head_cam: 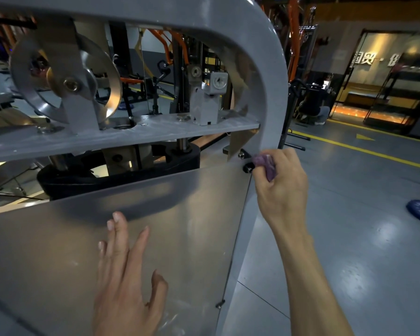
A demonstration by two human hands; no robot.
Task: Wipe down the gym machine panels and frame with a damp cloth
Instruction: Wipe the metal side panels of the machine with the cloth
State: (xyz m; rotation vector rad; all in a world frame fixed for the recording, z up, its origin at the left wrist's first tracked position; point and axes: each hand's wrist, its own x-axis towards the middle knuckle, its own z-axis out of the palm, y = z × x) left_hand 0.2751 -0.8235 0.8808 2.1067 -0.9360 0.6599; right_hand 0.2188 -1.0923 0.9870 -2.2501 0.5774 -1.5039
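At centre right, the right hand (280, 184) is gripping the bunched cloth (267, 166) against the frame (269, 88) beside the panel (131, 238) corner; the left hand (125, 275) is resting flat, fingers straight (progress cannot be judged).

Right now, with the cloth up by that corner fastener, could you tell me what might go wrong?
1. The right hand pinches the cloth beside the black fastener at the panel edge; the cloth could snag there.
2. The left hand lies flat on the panel, so it may leave prints on the surface.
3. The pulley and cable parts sit open above; a dangling cloth could catch.
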